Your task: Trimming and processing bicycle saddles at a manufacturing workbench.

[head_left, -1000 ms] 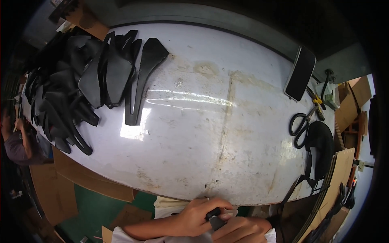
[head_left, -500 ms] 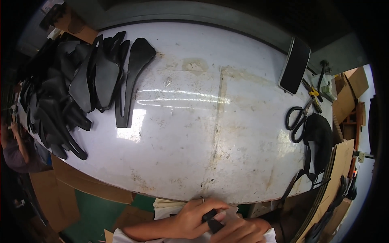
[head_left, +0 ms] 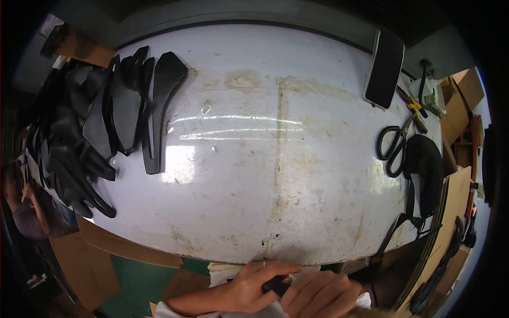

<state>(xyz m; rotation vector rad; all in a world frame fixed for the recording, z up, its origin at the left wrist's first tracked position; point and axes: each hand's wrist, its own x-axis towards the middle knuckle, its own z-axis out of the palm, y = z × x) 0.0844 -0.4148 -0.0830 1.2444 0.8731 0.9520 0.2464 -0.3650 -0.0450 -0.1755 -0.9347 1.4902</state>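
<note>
The left hand [head_left: 253, 286] and right hand [head_left: 321, 294] hold a black piece [head_left: 277, 286] by the near edge of a white table [head_left: 228, 206], with a pile of black shapes [head_left: 127, 119] on its left and a phone [head_left: 384, 71] and scissors [head_left: 391, 143] on its right.

- A workshop, or a small production room, by its large white worktable [head_left: 228, 206], stained and scuffed across the top.
- Many similar black pieces [head_left: 97, 127], long and shaped, heaped along the table's left end.
- Hand tools at the right: black-handled scissors [head_left: 402, 142] and yellow-and-black pliers [head_left: 415, 107].
- Cardboard sheets [head_left: 444, 225] standing against the table's right end.
- Green floor [head_left: 130, 283] below; another person [head_left: 36, 218] beyond the heap.
</note>
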